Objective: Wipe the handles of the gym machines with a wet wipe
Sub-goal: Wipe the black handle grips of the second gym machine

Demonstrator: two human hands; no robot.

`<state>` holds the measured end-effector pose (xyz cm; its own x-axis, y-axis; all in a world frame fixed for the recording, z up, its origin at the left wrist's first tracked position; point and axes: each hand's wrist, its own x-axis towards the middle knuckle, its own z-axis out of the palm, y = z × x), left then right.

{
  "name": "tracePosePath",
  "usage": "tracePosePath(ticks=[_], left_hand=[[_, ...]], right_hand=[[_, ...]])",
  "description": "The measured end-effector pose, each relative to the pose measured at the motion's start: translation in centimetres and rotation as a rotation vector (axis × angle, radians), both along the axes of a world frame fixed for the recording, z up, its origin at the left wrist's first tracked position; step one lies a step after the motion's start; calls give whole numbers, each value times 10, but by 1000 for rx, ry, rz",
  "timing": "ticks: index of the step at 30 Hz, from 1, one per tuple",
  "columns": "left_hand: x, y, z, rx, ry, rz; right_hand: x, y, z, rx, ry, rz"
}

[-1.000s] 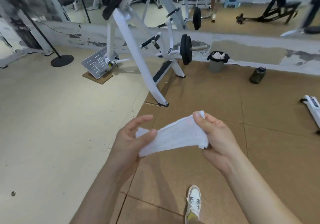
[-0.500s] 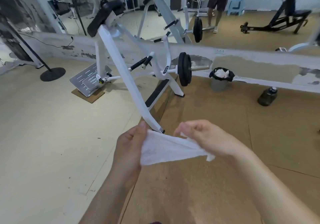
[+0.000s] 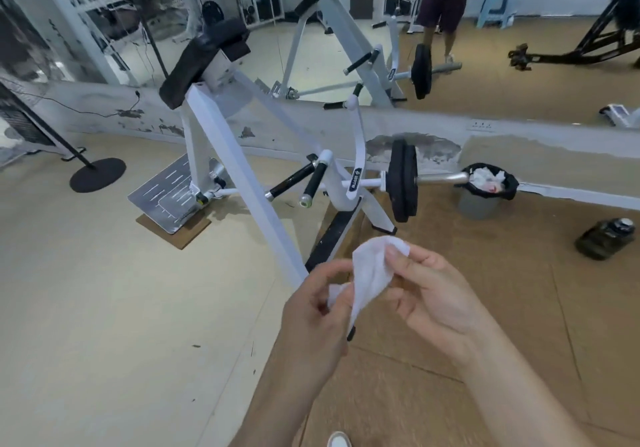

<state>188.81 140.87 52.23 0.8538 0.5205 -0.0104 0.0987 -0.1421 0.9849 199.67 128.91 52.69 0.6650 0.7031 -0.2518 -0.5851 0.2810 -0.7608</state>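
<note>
Both hands are raised at low centre of view, over the seam between cream floor [image 3: 86, 308] and brown mat [image 3: 554, 325]. Left hand [image 3: 311, 311]: fingers [image 3: 330, 272] curled, pinching the lower bunched end of the wipe [image 3: 372, 273]. Right hand [image 3: 436, 294]: thumb and forefinger pinch the upper end, other fingers loosely bent behind. The wipe is white and crumpled, held in the air between the two hands, touching no machine. A white-framed machine [image 3: 242, 176] stands just beyond the hands, its slanted beam running down toward the left hand. Two black handles [image 3: 292, 182] stick out side by side from its mid arm, with chrome caps on the ends, well apart from the wipe. A black pad [image 3: 207, 55] sits on top of the frame at upper left. Black plates [image 3: 401, 180] are loaded on the sleeve at right. A grey bin [image 3: 479, 204] with a black liner and white trash inside stands by the wall, right of the plates. A dark bottle [image 3: 606, 239] lies on the mat further right. A metal footplate [image 3: 166, 194] sits tilted on a wood board, left of the frame. A round black stand base [image 3: 98, 174] is at far left. The mirror [image 3: 519, 83] above the low wall shows the machine's reflection and a person's legs. A white shoe tip [image 3: 337, 441] shows at the bottom edge.
</note>
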Motion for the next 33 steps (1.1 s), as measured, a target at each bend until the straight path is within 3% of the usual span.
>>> tracePosePath(ticks=[3,6,9,12,14,17,19,21,24,29,33], left_hand=[[44,35,3,40,-6,-116],[85,67,-9,21,105,-108],[128,97,-27,236,183,-53],[176,126,-44,409,158,6],[209,142,-57,320,166,132],[254,162,-75,-80,180,308],[273,176,-89,-203,198,342],[286,186,-100,-238,212,270],[304,205,-118,-136,262,263],[325,243,-160,154,262,345],[324,254,-192,136,293,316]], right_hand=[[46,39,1,-110,-46,-79],[93,73,-10,-270,-159,-84],[139,109,-31,-444,-419,-26],[190,143,-48,-617,-699,164],[227,161,-56,-652,-793,386],[281,186,-65,-614,-827,723],[312,201,-73,-661,-881,899],[338,216,-85,-686,-844,967],[361,243,-107,-633,-722,964],[366,279,-159,-517,-372,628],[359,292,-188,-459,-201,414]])
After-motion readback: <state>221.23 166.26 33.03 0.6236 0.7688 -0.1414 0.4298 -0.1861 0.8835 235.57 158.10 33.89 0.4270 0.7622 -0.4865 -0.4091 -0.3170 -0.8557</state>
